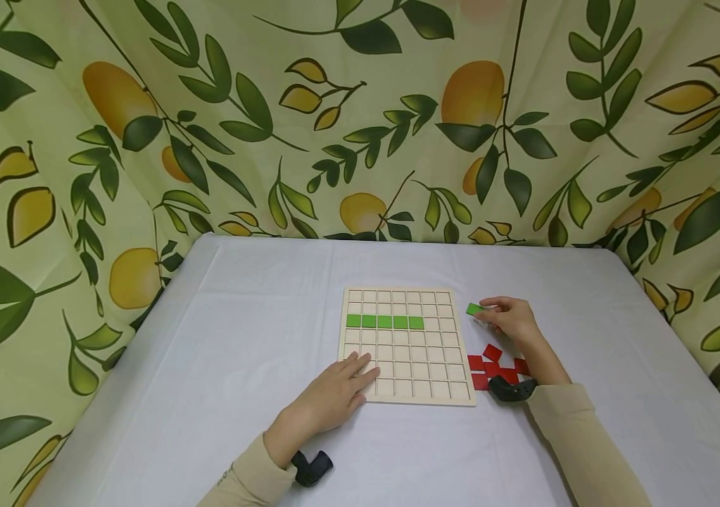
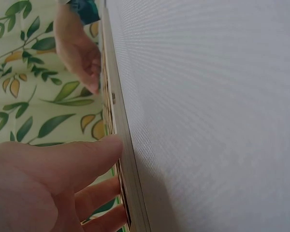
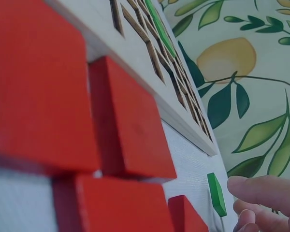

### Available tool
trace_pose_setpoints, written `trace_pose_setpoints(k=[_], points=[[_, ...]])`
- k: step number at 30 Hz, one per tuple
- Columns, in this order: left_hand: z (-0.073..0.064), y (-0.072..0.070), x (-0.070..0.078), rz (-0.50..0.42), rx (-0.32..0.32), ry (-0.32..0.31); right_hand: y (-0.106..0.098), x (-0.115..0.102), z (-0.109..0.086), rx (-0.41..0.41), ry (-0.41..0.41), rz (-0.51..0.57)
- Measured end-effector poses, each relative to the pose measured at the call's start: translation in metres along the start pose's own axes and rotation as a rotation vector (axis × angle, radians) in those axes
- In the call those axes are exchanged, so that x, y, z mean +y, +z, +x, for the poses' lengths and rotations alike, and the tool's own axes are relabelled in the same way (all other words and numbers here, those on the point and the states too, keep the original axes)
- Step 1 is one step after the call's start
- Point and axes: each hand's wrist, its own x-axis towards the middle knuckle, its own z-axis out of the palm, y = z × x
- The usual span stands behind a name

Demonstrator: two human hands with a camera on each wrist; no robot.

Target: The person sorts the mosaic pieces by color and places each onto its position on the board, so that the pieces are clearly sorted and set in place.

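A pale wooden grid board lies flat on the white table, with a row of several green tiles in its cells. My left hand rests on the board's lower left corner with fingers spread; in the left wrist view its thumb lies at the board's edge. Right of the board, my right hand is at a loose green tile, fingertips close around its right side. A narrow gap shows between that tile and the fingers in the right wrist view.
Several loose red tiles lie in a group right of the board, below my right wrist. They loom large in the right wrist view. Behind the table hangs a curtain printed with leaves and fruit. Both wrists wear black devices.
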Motion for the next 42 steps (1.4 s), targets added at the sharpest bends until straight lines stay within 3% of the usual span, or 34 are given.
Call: trace_pose_setpoints(k=[27, 42], points=[[0.0004, 0.0016, -0.0015, 0.018, 0.009, 0.003, 0.0041, -0.001, 0.0073, 0.032, 0.123, -0.022], [-0.0001, -0.0004, 0.0006, 0.003, 0.006, 0.002, 0.0026, -0.0005, 0.0076, 0.044, 0.119, -0.026]])
